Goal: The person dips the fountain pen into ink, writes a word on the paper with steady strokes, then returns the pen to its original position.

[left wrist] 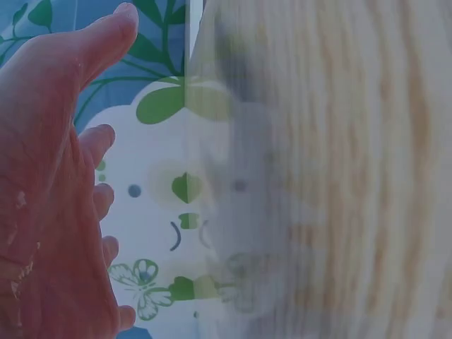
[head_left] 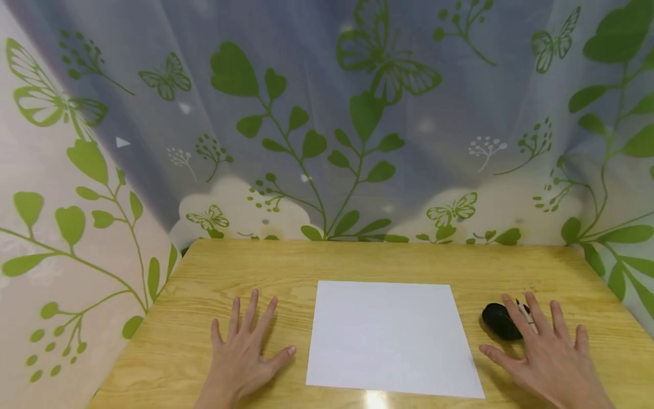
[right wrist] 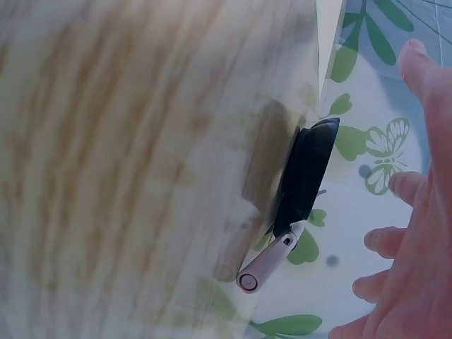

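My left hand [head_left: 241, 353] is at the left of the wooden table, fingers spread and straight, left of a white sheet of paper [head_left: 388, 338]. In the left wrist view the same hand [left wrist: 49, 169] holds nothing. My right hand [head_left: 554, 360] is right of the sheet, its fingers also spread. Its index finger overlaps a glossy black rounded object [head_left: 498, 321] in the head view. Beside that is a slim pale stick with a dark tip [head_left: 526, 316], partly hidden by the fingers. The right wrist view shows a gap between the right hand [right wrist: 417, 233] and the black object [right wrist: 307, 169].
The wooden table [head_left: 245, 258] reflects a bright light at its front. A curtain [head_left: 317, 170] with green leaves and butterflies hangs behind its far edge, and similar printed cloth [head_left: 66, 284] hangs along the left side.
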Demonstrator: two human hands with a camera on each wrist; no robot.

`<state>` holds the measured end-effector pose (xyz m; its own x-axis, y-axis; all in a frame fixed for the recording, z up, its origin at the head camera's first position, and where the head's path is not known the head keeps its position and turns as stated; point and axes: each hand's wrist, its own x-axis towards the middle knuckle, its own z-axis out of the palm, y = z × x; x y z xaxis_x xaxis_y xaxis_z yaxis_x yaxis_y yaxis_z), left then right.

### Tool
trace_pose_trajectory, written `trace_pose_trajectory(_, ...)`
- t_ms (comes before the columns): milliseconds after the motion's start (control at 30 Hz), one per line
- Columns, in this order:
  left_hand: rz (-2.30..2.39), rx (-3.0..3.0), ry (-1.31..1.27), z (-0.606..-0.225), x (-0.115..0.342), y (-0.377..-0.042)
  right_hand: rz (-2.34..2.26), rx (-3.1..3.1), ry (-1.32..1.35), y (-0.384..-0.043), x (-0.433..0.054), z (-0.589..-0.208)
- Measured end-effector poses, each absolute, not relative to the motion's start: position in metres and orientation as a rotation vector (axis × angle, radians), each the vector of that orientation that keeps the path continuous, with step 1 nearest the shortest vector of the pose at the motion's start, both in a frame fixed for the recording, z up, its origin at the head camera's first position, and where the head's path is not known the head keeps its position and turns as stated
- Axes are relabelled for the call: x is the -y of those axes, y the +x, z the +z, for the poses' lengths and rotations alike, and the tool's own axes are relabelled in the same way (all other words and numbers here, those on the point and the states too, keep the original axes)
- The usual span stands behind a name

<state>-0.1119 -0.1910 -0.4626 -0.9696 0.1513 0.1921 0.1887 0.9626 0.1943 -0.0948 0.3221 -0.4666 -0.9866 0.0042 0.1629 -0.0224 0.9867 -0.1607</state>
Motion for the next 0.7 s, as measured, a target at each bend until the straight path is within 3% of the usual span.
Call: trace_pose_trajectory(700, -0.682, 3.095, -0.514, -0.459, 0.160, -0.135, 0.402, 2.900, 0.118, -0.094, -0.356, -0.467)
